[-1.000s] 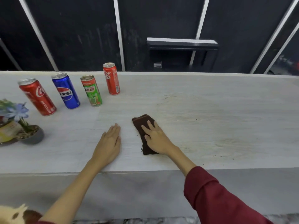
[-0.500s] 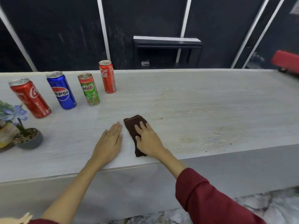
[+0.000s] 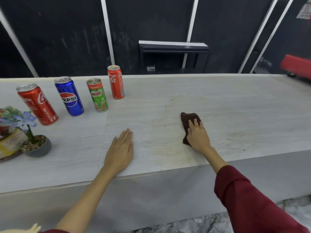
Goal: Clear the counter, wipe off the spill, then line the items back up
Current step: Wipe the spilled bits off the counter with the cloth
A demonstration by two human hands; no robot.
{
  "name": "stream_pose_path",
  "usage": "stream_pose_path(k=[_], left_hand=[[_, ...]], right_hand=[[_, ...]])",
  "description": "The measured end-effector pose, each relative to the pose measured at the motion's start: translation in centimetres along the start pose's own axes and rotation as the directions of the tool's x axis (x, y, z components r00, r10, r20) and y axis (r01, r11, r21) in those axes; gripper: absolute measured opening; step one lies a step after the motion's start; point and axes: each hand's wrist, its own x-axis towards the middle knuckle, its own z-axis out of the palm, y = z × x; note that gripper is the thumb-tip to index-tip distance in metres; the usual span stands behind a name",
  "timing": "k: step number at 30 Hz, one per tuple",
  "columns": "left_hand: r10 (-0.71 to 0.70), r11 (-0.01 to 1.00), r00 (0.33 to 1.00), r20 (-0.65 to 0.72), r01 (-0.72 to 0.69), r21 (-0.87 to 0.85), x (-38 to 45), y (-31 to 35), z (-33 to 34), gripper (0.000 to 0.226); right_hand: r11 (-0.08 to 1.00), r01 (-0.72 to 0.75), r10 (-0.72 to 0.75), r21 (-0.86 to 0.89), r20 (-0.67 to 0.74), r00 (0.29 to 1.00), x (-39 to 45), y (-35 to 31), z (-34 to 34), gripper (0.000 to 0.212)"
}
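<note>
Toward the counter's (image 3: 218, 91) left end stand four cans, near the far edge: a large Coca-Cola can (image 3: 37, 105), a Pepsi can (image 3: 69, 96), a Milo can (image 3: 97, 95), a slim Coca-Cola can (image 3: 116, 82). The left hand (image 3: 120, 151) lies flat near the front edge, fingers straight and together: good bracing. Right of it, mid-counter, the right hand (image 3: 197, 137) presses the brown cloth (image 3: 188, 122) with straight fingers. Faint stains and specks show around; overlapping strokes with firm, even pressure should lift them

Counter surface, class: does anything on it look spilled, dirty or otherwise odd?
Yes. Faint brownish smears and ring marks stain the counter right of the brown cloth, with dark specks near the front edge.
</note>
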Motion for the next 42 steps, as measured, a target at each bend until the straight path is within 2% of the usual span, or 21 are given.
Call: stream_pose_path(k=[3, 8, 13, 15, 18, 22, 29, 30, 32, 34, 37, 40, 42], left_hand=[[0.002, 1.000, 1.000, 0.003, -0.002, -0.017, 0.0, -0.2, 0.0, 0.050], [0.008, 0.999, 1.000, -0.001, -0.008, -0.033, 0.2, -0.3, 0.0, 0.050], [0.022, 0.999, 1.000, 0.002, -0.022, -0.036, 0.2, -0.5, 0.1, 0.050], [0.025, 0.999, 1.000, 0.010, -0.025, -0.039, 0.1, -0.5, 0.1, 0.050], [0.018, 0.999, 1.000, 0.013, -0.018, -0.046, 0.0, -0.3, 0.0, 0.050], [0.019, 0.999, 1.000, 0.009, -0.018, -0.037, 0.1, -0.2, 0.1, 0.050], [0.026, 0.994, 1.000, 0.006, -0.025, -0.106, 0.4, -0.8, 0.0, 0.049], [0.036, 0.993, 0.999, 0.017, -0.034, -0.114, 0.5, -0.9, -0.1, 0.049], [0.054, 0.991, 0.998, 0.035, -0.049, -0.123, 0.5, -1.2, -0.3, 0.049], [0.065, 0.992, 0.997, 0.029, -0.061, -0.112, 0.3, -1.3, -0.4, 0.050], [0.071, 0.994, 0.997, 0.005, -0.070, -0.090, 0.1, -1.1, -0.3, 0.050], [0.073, 0.994, 0.997, -0.003, -0.073, -0.084, 0.0, -0.9, -0.2, 0.050], [0.071, 0.994, 0.997, -0.011, -0.072, -0.083, 0.0, -0.9, -0.3, 0.050]], right_hand=[[0.998, 0.058, -0.059, 0.014, 0.071, 0.996, 2.3, -3.3, 0.6, 0.048], [0.947, 0.297, -0.317, 0.126, 0.186, 0.930, -0.5, -9.3, 2.1, 0.048], [0.883, 0.416, -0.449, 0.219, 0.133, 0.883, -6.6, -6.2, 1.3, 0.045], [0.898, 0.386, -0.413, 0.212, 0.104, 0.905, -7.4, -3.5, 0.6, 0.044], [0.954, 0.237, -0.252, 0.183, 0.064, 0.965, -6.2, -0.6, -0.3, 0.043], [0.992, 0.063, -0.071, 0.112, 0.063, 0.996, -3.7, -3.0, 0.1, 0.045], [0.982, 0.162, -0.172, 0.099, 0.110, 0.979, -7.2, -12.1, 3.4, 0.052], [0.979, 0.177, -0.188, 0.100, 0.116, 0.975, -7.9, -12.1, 3.7, 0.051], [0.969, 0.235, -0.238, 0.074, 0.035, 0.971, -9.0, -11.1, 4.0, 0.050], [0.965, 0.259, -0.259, 0.045, -0.013, 0.966, -9.5, -9.5, 3.6, 0.060], [0.974, 0.222, -0.224, 0.035, 0.060, 0.973, -8.9, -6.3, 2.6, 0.062], [0.985, 0.164, -0.166, 0.049, 0.036, 0.986, -6.5, -3.6, 1.5, 0.050], [0.990, 0.134, -0.136, 0.052, 0.049, 0.989, -4.6, -3.0, 1.1, 0.049]])
